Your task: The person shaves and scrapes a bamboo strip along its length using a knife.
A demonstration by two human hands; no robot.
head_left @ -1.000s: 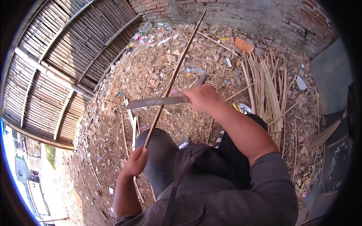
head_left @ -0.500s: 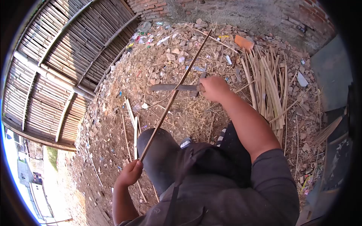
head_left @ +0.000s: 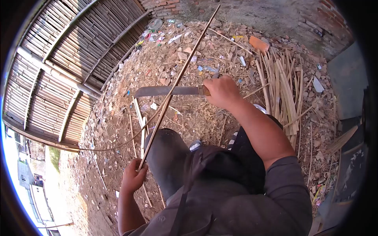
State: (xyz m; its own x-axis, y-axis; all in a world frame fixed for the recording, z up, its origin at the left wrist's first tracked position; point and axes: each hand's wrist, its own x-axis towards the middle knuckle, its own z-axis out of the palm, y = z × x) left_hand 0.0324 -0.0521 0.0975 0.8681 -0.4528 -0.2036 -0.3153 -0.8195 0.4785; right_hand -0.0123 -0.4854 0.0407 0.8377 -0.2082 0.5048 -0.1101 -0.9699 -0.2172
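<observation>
My right hand (head_left: 221, 91) is closed around the handle of a machete (head_left: 169, 91), whose long dark blade points left. The blade crosses a long thin bamboo strip (head_left: 185, 65) near its middle. My left hand (head_left: 134, 175) grips the strip's lower end beside my left knee, and the strip slants up and away to the right. A thin curved sliver (head_left: 130, 140) arcs from the blade area down to the left.
A bundle of split bamboo strips (head_left: 281, 90) lies on the right, near an orange tile piece (head_left: 259, 43). Loose strips (head_left: 143, 133) lie by my left knee. A bamboo fence (head_left: 59, 74) stands left and a brick wall (head_left: 252, 15) ahead. Rubble and litter cover the ground.
The machete has moved left, with more blade past the strip. A curved sliver now hangs out to the left. The strip's far end reaches higher, and my left hand has shifted slightly left.
</observation>
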